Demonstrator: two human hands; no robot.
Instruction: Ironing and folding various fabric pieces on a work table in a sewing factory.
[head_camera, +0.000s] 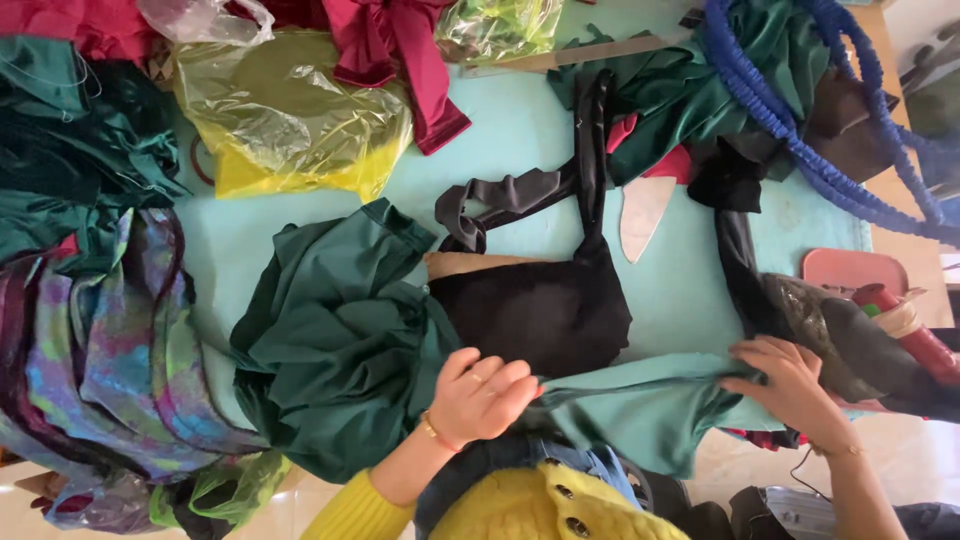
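Observation:
A dark green cloth (340, 340) lies bunched on the teal table (520, 130), and a lighter stretch of it (640, 405) runs along the near edge. My left hand (482, 397) rests on this cloth near the middle, fingers curled over a fold. At the cloth's right end, my right hand (790, 385) pinches the edge. A black piece of fabric (545, 305) with a long strap lies just beyond my left hand.
Piles of green and multicoloured cloth (90, 330) fill the left side. A yellow plastic bag (290, 115) and red fabric (400, 50) lie at the back. A blue ruffled cord (800, 130), a pale pointed blade shape (643, 215) and a pink tray (850, 268) are on the right.

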